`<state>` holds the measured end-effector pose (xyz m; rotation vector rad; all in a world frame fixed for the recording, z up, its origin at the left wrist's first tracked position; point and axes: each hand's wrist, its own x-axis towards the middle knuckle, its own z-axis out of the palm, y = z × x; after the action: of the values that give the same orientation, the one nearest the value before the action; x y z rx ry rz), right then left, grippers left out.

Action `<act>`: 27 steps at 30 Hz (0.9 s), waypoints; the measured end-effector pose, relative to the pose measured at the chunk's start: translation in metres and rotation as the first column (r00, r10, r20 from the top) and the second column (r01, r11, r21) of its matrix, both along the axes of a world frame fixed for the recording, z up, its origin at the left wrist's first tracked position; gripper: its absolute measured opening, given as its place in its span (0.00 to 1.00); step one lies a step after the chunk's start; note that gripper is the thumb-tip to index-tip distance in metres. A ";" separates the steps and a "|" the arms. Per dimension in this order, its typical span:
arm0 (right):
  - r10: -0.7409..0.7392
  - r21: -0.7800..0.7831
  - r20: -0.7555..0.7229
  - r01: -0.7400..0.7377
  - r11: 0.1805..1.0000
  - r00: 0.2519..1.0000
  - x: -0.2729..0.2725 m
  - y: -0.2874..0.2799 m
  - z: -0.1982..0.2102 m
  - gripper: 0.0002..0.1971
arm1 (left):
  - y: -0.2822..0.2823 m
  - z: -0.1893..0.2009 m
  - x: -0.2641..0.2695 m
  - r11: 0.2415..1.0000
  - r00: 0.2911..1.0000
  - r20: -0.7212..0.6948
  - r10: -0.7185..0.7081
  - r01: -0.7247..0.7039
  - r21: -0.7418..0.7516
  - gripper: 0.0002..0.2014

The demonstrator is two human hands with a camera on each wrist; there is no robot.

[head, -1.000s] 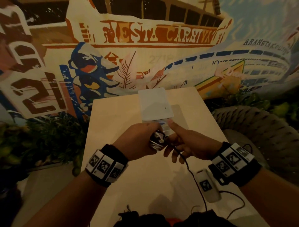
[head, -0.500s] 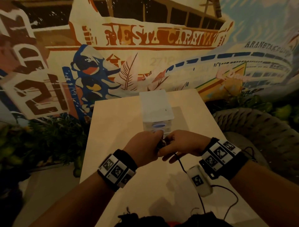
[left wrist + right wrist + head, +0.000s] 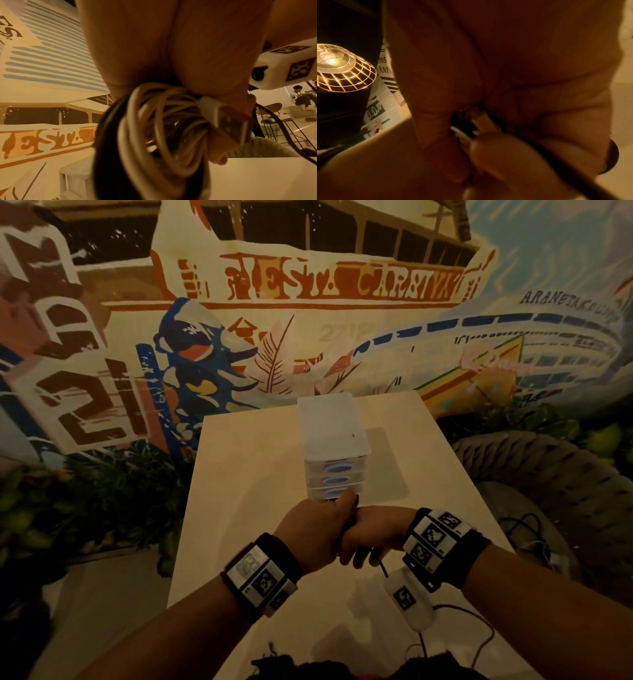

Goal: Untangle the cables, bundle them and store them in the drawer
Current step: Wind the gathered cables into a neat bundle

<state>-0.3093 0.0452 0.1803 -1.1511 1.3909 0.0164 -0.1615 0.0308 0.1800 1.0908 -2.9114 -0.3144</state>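
My left hand [image 3: 322,525] and right hand [image 3: 371,535] are pressed together just in front of the small white drawer unit [image 3: 334,440]. In the left wrist view, the left hand [image 3: 171,54] grips a coiled cable bundle [image 3: 154,135] of white and black loops with a white USB plug [image 3: 228,121] at its side. In the right wrist view, the right hand [image 3: 496,135] pinches that USB plug [image 3: 485,121]. A loose black cable [image 3: 382,568] trails from under the right hand toward me. From the head view the bundle is hidden between the hands. The drawers look closed.
The drawer unit stands mid-way along a pale wooden table [image 3: 246,474]. A dark wicker chair [image 3: 548,474] with another black cable [image 3: 524,529] on it sits to the right. Plants [image 3: 102,491] line the floor at the left, and a painted mural wall rises behind.
Both hands have moved forward to the front of the drawer unit and drawn together. The bundle, visible between them a second ago, is now covered by the hands.
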 end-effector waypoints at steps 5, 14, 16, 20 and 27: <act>-0.083 0.031 0.055 0.081 0.996 0.995 -0.008 0.000 0.002 0.06 | -0.007 -0.002 0.008 0.995 1.000 0.013 -0.021 0.023 -0.094 0.25; -0.063 0.115 0.129 0.048 0.992 0.990 -0.016 0.001 0.000 0.10 | -0.006 0.000 0.011 0.998 0.997 0.045 -0.069 0.069 0.001 0.29; 0.002 0.130 0.127 -0.018 0.991 0.992 -0.018 0.001 0.003 0.09 | -0.006 0.000 0.009 0.997 0.995 0.051 -0.082 0.082 -0.001 0.26; 0.113 -0.020 0.098 -0.112 0.994 0.989 -0.023 0.001 0.014 0.15 | -0.006 -0.003 0.007 0.996 0.995 0.056 -0.087 0.085 0.042 0.23; 0.019 -0.264 -0.005 -0.019 0.964 1.000 -0.007 0.001 0.004 0.18 | -0.010 -0.006 0.007 0.991 0.999 0.033 -0.028 0.024 0.129 0.32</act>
<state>-0.3161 0.0457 0.1847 -1.3849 1.4130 -0.1584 -0.1541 0.0207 0.1742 1.0849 -2.9746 -0.4955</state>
